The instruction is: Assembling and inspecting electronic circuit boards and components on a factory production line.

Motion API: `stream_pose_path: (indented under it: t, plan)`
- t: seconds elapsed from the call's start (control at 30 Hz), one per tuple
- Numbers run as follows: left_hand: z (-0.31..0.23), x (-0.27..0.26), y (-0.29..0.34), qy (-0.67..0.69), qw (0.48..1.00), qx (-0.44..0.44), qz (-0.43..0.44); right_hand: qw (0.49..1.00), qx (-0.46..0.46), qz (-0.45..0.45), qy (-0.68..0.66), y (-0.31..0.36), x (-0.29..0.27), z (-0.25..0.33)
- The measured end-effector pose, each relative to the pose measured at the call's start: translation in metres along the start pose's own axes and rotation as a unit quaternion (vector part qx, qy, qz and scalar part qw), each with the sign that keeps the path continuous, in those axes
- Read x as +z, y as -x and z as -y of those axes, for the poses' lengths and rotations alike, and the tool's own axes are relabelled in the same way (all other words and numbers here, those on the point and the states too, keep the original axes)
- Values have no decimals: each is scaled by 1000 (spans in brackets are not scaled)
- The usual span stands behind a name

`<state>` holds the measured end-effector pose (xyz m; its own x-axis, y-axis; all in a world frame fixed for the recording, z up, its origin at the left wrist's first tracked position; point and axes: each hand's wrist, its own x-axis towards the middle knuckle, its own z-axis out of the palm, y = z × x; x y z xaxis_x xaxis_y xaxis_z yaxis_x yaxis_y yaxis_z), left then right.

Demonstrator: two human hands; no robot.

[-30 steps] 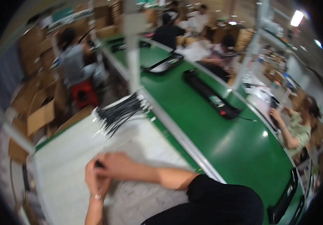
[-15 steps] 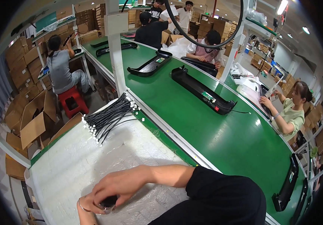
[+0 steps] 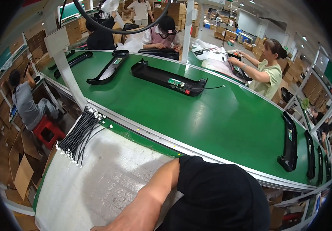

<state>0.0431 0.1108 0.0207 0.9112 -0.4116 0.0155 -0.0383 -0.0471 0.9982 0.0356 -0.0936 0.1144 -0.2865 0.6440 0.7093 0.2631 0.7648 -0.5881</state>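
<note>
My right forearm (image 3: 154,192) reaches from a black sleeve toward the lower left, over the white wrapped worktop (image 3: 69,200). Only the back edge of my right hand (image 3: 116,226) shows at the lower border. Its fingers are cut off, so I cannot tell what they hold. My left hand is out of the picture. On the worktop's far left corner lies a bundle of black cables (image 3: 79,136) with white connectors, apart from my hand. Beyond the worktop, a long black plastic housing (image 3: 166,79) with a small green circuit board and a loose cable lies on the green conveyor belt (image 3: 227,127).
More black housings lie along the belt, one (image 3: 289,142) at the right and another (image 3: 110,68) farther left. A metal rail (image 3: 146,133) divides belt and worktop. A white post (image 3: 67,73) rises at the left. Co-workers sit across the belt; cardboard boxes (image 3: 23,173) stand at the left.
My view has swung right and the scene has shifted left. Both hands, earlier together around a small dark thing over the worktop, have dropped to or past the lower border.
</note>
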Motion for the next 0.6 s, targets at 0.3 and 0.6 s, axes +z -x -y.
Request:
stream_pose_path:
  t: [0.3,0.6]
  plan:
    - [-9,41,95,-13,955,-79,-286,948,127,-213,201,27,-57,-93]
    - [-28,2,59,-291,855,171,-393,841,406,-106,341,46,-52,-133]
